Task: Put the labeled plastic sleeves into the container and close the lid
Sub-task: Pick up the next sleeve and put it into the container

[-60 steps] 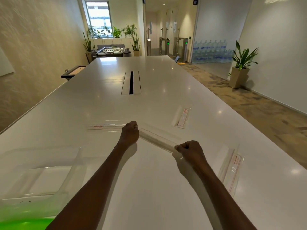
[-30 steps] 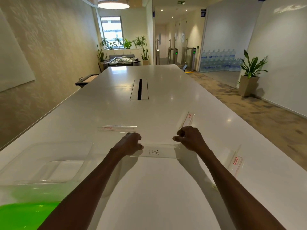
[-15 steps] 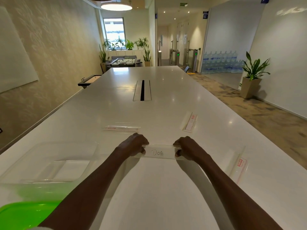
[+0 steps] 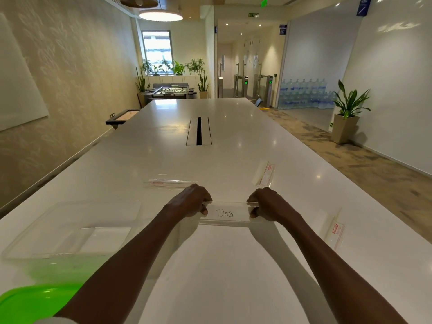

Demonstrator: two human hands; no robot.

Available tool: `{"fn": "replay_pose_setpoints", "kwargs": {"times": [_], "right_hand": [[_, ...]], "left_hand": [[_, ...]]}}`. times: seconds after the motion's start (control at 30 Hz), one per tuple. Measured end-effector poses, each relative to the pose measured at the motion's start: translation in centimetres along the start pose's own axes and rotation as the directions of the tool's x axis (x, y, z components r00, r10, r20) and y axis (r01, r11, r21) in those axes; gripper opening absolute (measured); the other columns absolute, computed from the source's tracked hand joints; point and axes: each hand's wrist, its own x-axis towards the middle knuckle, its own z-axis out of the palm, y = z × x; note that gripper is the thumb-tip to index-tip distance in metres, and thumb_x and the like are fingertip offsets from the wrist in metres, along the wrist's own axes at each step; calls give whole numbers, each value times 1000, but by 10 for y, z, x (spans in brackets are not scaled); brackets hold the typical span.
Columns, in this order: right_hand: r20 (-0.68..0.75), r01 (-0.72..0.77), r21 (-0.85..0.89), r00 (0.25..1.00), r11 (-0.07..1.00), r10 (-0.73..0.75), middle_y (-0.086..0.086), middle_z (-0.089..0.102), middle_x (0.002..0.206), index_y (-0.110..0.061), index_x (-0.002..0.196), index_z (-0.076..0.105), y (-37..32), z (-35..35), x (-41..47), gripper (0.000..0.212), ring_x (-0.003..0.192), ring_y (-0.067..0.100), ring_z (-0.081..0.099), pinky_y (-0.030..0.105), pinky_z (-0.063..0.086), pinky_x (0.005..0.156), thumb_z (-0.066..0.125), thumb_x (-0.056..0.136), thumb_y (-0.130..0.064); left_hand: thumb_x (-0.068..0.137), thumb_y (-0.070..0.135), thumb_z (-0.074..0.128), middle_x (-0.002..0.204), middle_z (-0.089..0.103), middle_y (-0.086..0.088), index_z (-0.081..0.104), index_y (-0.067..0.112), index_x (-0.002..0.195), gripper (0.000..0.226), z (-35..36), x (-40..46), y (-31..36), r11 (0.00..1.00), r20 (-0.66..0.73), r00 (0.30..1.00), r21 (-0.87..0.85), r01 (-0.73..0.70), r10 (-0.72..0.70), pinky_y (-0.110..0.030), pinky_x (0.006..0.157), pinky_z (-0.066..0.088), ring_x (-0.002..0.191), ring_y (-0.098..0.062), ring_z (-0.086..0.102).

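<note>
- The worktop (image 4: 210, 265) is long, white and glossy; everything the task needs lies at its near end.
- The clear container (image 4: 70, 230) stands open to the left of the arms, and nothing can be made out inside it. Its green lid (image 4: 30, 302) lies off it at the near left corner, so closing is not yet done.
- The sleeve marked "DOG" (image 4: 225, 213) is now stretched level between the two hands, label facing up and readable. Two seconds ago it lay slanted across the worktop with no writing showing, so it has been turned and squared up; whether it is lifted clear of the surface cannot be told.
- The left hand (image 4: 190, 202) is clamped on the sleeve's left end, thumb and fingers pinching it.
- The right hand (image 4: 266, 202) is clamped on the right end in the same way.
- Three more sleeves are on the worktop: one just beyond the left hand (image 4: 163, 183), one farther off to the right (image 4: 266, 174), and one near the right forearm (image 4: 335, 230).
- Judging by this, the held sleeve is ready to be carried left into the container, with most of the task remaining.
</note>
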Motion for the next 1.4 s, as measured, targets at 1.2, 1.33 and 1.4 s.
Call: {"fn": "replay_pose_setpoints", "kwargs": {"times": [1.2, 1.33, 1.4], "right_hand": [[83, 495, -52, 868, 868, -490, 6, 60, 109, -14, 112, 66, -309, 6, 18, 50, 93, 24, 59, 38, 55, 80, 84, 69, -32], [169, 481, -161, 874, 862, -456, 5, 58, 110, -13, 112, 64, -318, 29, 32, 50, 86, 20, 56, 34, 55, 76, 84, 69, -26], [205, 472, -208, 877, 857, -434, 5, 59, 111, -13, 111, 64, -321, 38, 39, 49, 85, 21, 57, 35, 56, 76, 85, 68, -26]], "left_hand": [[64, 16, 86, 106, 75, 5, 74, 25, 105, 44, -176, -208, -202, 944, 15, 944, 13, 329, -329, -28, 90, 53, 93, -5, 67], [64, 16, 86, 104, 75, 5, 74, 24, 105, 44, -149, -201, -210, 943, 22, 946, 81, 322, -325, -6, 77, 46, 91, -5, 68], [64, 15, 86, 105, 75, 4, 73, 21, 107, 45, -136, -195, -214, 945, 20, 948, 89, 315, -318, -7, 78, 47, 90, -6, 67]]}}
